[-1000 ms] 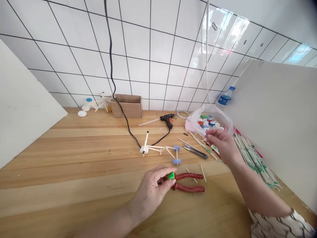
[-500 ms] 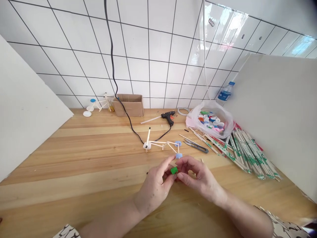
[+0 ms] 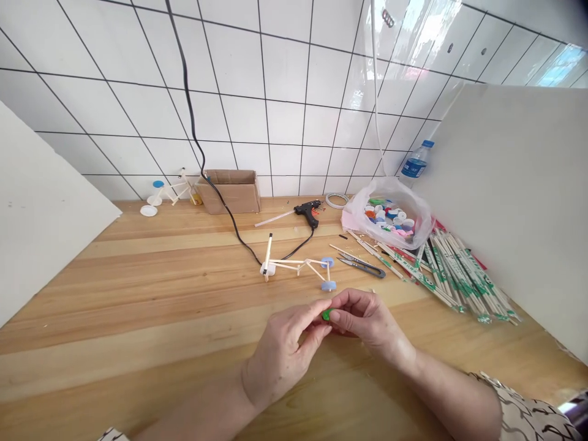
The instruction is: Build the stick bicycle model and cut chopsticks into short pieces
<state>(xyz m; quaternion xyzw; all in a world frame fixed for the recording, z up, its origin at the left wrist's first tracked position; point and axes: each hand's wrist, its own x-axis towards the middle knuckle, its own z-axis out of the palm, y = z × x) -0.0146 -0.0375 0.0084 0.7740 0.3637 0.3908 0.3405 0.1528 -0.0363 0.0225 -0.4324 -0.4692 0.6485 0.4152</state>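
A small green piece (image 3: 326,315) is pinched between my two hands above the front of the table; its exact kind is too covered to make out. My left hand (image 3: 287,346) holds it from the left with thumb and forefinger, and my right hand (image 3: 372,327) grips it from the right with curled fingers. Just beyond my fingertips stands a small stick frame (image 3: 298,264) with blue round caps (image 3: 328,286) at its right end and a white cap (image 3: 267,268) at its left, where a black-tipped stick rises upright.
Behind lie a black glue gun (image 3: 309,212), a cardboard box (image 3: 229,193) and another stick model (image 3: 172,191). To the right are thread snips (image 3: 362,266), wrapped chopsticks (image 3: 463,275), a bag of bottle caps (image 3: 362,199) and a water bottle (image 3: 414,164). White panels flank both sides.
My right fingers have closed further over the green piece, so less of it shows. The whole view has shifted slightly; the stick frame stays on the table.
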